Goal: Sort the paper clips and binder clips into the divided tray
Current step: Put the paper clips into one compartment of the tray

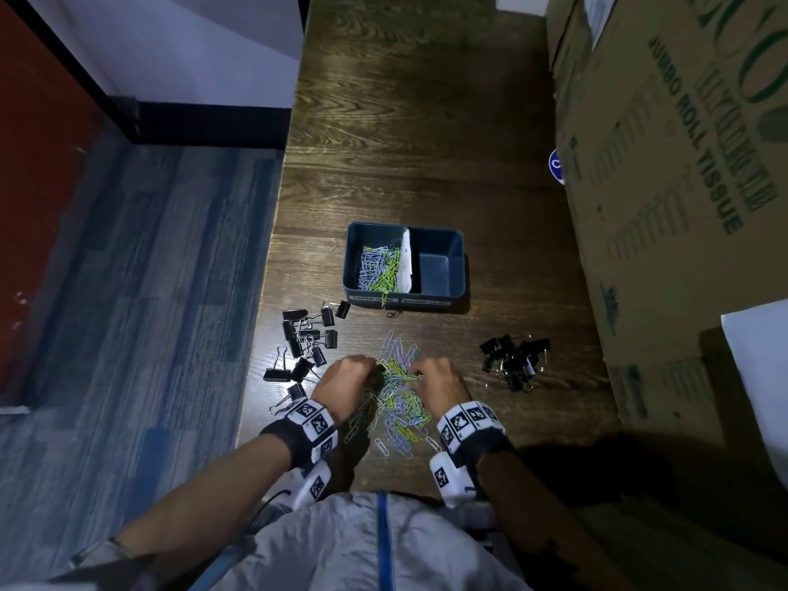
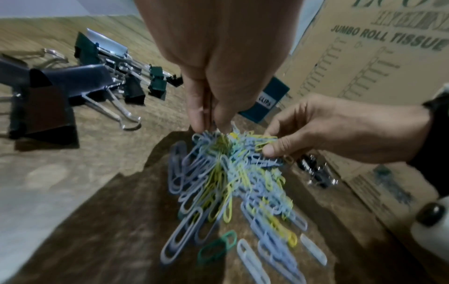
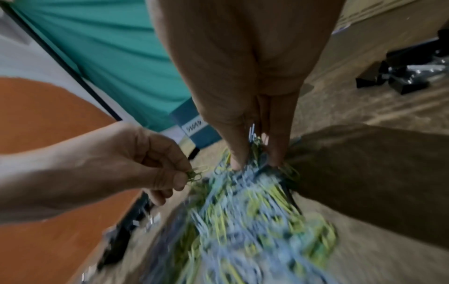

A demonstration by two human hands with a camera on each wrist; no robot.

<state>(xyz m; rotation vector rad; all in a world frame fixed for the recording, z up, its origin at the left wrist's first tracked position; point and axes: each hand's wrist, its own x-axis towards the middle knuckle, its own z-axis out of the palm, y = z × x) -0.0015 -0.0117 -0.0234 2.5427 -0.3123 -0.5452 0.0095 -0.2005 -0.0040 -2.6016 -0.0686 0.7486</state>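
Paper-clip heap (image 1: 396, 403) on the table (image 1: 418, 130) before me, its long axis running from me toward the divided tray (image 1: 443, 258), my left hand (image 1: 343, 377) and right hand (image 1: 439, 383) each pinching clips at its far end, binder clips (image 1: 305, 343) off left and right.

Dark wood-grain table (image 1: 426, 134) under a bright pool of light – blue striped carpet (image 1: 140, 292) off to the left, white wall (image 1: 192, 49) beyond, tall cardboard boxes (image 1: 682, 185) crowding the right edge.
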